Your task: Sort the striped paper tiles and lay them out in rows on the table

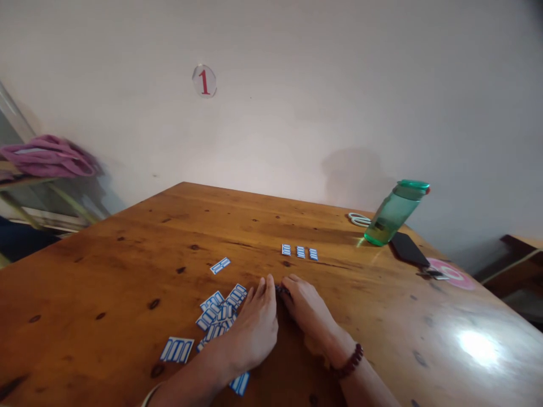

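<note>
My left hand (259,325) rests on the wooden table with its fingers stretched out, beside a loose heap of small blue-and-white cards (218,312). My right hand (307,304) lies just across from it, fingers curled down. A small dark thing (281,290) shows between the two hands at the right fingertips; its kind is hidden. Part of the heap disappears behind my left hand and forearm. One card (177,350) lies left of the heap, another (220,265) beyond it, and one (240,383) peeks out below my left wrist. Farther off, three small card stacks (300,252) stand in a row.
A green bottle (396,213) stands at the right, with a dark phone-like slab (409,249), a white cable (358,219) and a pink disc (452,274) near it. The wooden table (127,265) meets a wall. A pink cloth (48,156) lies at the far left.
</note>
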The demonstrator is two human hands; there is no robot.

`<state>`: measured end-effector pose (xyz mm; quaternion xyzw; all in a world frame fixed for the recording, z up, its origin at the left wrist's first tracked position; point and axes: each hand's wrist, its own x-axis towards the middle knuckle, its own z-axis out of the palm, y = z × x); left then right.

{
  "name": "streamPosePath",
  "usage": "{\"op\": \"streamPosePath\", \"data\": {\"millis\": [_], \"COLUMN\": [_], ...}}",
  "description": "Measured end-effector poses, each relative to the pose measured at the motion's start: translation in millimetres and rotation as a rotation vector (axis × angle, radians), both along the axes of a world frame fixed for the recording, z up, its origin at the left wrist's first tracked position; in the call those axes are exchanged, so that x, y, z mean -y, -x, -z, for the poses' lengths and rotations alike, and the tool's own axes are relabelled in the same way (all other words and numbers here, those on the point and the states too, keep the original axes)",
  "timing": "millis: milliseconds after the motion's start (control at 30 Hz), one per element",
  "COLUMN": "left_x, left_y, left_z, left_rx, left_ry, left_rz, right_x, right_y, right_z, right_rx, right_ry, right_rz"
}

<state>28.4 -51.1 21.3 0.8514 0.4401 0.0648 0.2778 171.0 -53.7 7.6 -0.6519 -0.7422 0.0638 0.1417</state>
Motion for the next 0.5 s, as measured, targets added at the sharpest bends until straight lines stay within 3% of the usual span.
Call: {"op": "streamPosePath", "data": {"millis": [333, 500], "left_x": [5.1, -0.5], "left_y": [-1.8, -1.8], "left_z": [-2.9, -0.6], "left_rx": [-0.058, 0.020], "left_ry": [0.028, 0.039], "left_rz": [0.046, -0.040], "right_x": [0.5, 0.7], "right_y": [-0.2, 0.7], "right_z": [-0.4, -0.6], "right_rx": [-0.006, 0.022], "right_ry": [0.003, 0.014], "right_rz": [-0.006, 0.009]}}
